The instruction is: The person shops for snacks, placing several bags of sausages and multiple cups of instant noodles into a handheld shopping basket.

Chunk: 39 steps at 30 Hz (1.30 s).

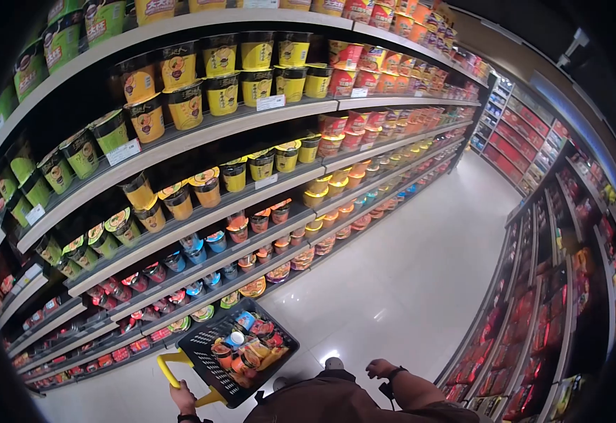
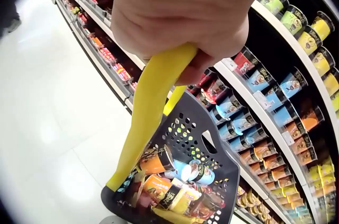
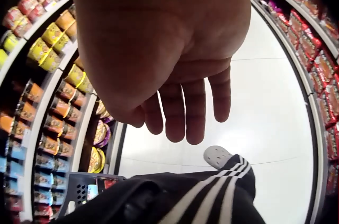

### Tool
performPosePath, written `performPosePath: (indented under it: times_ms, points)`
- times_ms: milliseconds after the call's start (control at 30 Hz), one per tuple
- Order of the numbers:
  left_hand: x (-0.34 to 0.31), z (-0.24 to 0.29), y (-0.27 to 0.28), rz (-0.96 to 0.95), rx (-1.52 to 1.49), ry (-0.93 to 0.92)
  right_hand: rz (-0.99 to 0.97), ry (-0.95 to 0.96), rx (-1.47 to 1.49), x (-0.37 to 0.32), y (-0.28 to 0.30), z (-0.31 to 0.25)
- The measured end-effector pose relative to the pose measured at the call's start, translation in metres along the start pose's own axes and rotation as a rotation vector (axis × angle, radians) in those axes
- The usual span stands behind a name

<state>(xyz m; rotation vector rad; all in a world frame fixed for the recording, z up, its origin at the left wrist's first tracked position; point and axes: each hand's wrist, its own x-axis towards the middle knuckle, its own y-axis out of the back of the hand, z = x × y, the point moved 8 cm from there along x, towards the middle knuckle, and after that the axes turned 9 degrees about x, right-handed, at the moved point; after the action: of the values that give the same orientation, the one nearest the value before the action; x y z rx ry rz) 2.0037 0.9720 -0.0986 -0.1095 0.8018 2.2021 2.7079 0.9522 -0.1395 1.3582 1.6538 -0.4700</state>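
Observation:
My left hand grips the yellow handle of a dark grey shopping basket, fingers curled round it. Inside the basket lie an orange noodle cup, a blue cup and several bright packets. In the head view the basket hangs at my left side, beside the lowest shelves. My right hand hangs on the other side of my body, holding nothing, its fingers loosely bent and pointing down over the floor. A dark band shows on the right wrist in the head view.
Long shelves stacked with green, yellow, orange and red noodle cups line the left side. Shelves of red packets run along the right. Between them stretches a shiny white floor. More shelving stands at the far end.

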Motion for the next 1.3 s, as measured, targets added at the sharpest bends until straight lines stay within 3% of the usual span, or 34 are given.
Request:
performPosePath:
  times_ms: [133, 333, 467, 567, 633, 700, 800, 900, 1000, 1200, 1233, 1267, 1300]
  points:
    - [0.02, 0.007, -0.004, -0.026, 0.04, -0.01, 0.042, -0.233, 0.089, -0.029, -0.002, 0.06]
    - [0.044, 0.01, -0.032, -0.104, 0.131, -0.159, 0.061, -0.282, 0.144, -0.046, -0.017, 0.081]
    - [0.015, 0.044, -0.041, -0.137, 0.062, -0.092, 0.06, -0.195, 0.104, -0.045, -0.026, 0.061]
    - [0.022, 0.037, -0.055, -0.136, 0.076, -0.135, 0.084, -0.06, 0.131, -0.049, -0.021, 0.035]
    - [0.024, 0.041, -0.062, -0.122, 0.096, -0.183, 0.098, -0.042, 0.154, -0.047, -0.016, 0.035]
    - [0.013, 0.046, -0.069, -0.178, 0.072, -0.106, 0.102, -0.024, 0.175, -0.042, -0.014, 0.04]
    - [0.016, 0.041, -0.081, -0.143, 0.094, -0.15, 0.054, -0.112, 0.176, -0.031, -0.015, 0.064]
    - [0.005, 0.047, -0.088, -0.132, 0.097, -0.131, -0.026, -0.083, -0.019, -0.024, -0.01, 0.074]
    - [0.002, 0.044, -0.097, -0.081, 0.169, -0.139, -0.041, 0.05, -0.121, -0.014, 0.012, 0.072]
    - [0.023, 0.025, -0.123, -0.055, 0.172, -0.171, 0.04, 0.082, 0.037, 0.001, 0.08, 0.076]
    - [-0.032, 0.083, -0.117, -0.186, 0.513, -0.199, 0.061, 0.172, 0.002, 0.006, 0.091, 0.081]
    - [-0.038, 0.089, -0.117, -0.046, 0.468, -0.299, 0.071, 0.171, 0.011, 0.003, 0.104, 0.082]
    - [-0.046, 0.096, -0.122, -0.041, 0.521, -0.294, 0.084, 0.082, 0.133, -0.002, 0.116, 0.088]
